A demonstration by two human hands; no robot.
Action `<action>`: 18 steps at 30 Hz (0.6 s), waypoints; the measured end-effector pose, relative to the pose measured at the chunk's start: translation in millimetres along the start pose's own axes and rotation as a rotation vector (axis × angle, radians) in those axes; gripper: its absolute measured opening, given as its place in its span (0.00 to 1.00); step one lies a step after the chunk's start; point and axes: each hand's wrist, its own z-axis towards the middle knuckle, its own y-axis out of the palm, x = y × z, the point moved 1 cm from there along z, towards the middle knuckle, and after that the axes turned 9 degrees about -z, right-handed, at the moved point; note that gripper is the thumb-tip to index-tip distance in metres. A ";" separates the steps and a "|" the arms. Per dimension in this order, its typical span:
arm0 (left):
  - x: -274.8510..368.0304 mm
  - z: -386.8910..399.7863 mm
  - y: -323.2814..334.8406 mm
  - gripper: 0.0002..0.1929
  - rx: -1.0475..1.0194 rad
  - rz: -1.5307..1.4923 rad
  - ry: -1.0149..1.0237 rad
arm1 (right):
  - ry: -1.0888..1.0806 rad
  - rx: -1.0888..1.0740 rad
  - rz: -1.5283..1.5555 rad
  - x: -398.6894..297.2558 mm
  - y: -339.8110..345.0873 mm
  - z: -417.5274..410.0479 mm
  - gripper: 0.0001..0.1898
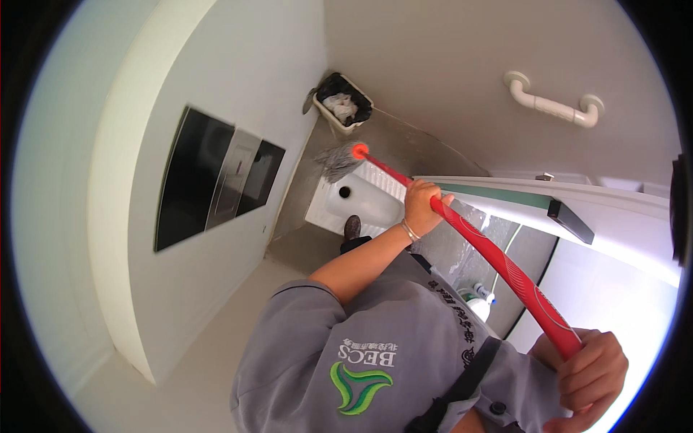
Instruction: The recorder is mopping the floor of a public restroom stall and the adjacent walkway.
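A string mop with a red handle (487,246) slants across the view. My left hand (424,207), with a bracelet at its wrist, grips the handle partway down. At the lower right, my right hand (593,371) is closed around its upper end. An orange collar (360,151) joins the handle to the grey mop head (340,161), which is at the far edge of a white squat toilet (357,203). Whether the strands touch the toilet or the floor beside it, I cannot tell. My dark shoe (352,227) shows at the toilet's near side.
A lined waste bin (342,104) with crumpled paper stands in the corner. A white grab bar (555,106) juts from the right wall. The door (520,195) edge is close to the handle. Behind it are wet floor (457,249), a thin hose (506,254) and white bottles (479,304).
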 end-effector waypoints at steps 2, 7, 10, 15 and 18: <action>-6.6 14.7 20.6 0.19 -0.167 -0.150 0.025 | 0.132 0.008 -0.199 5.7 7.8 21.7 0.11; -107.5 4.9 62.8 0.12 -0.555 -0.248 -0.116 | 0.428 -0.008 -0.288 95.7 59.8 35.5 0.07; -111.9 27.8 92.7 0.37 -0.899 -0.117 -0.145 | 0.631 -0.014 -0.437 151.0 94.8 34.2 0.06; -91.2 43.0 76.4 0.29 -0.913 -0.586 -0.120 | 0.885 -0.038 -0.583 265.1 134.0 -27.6 0.09; -115.9 21.5 78.6 0.16 -0.798 -0.667 -0.085 | 1.230 -0.295 -0.506 293.7 144.2 -52.5 0.11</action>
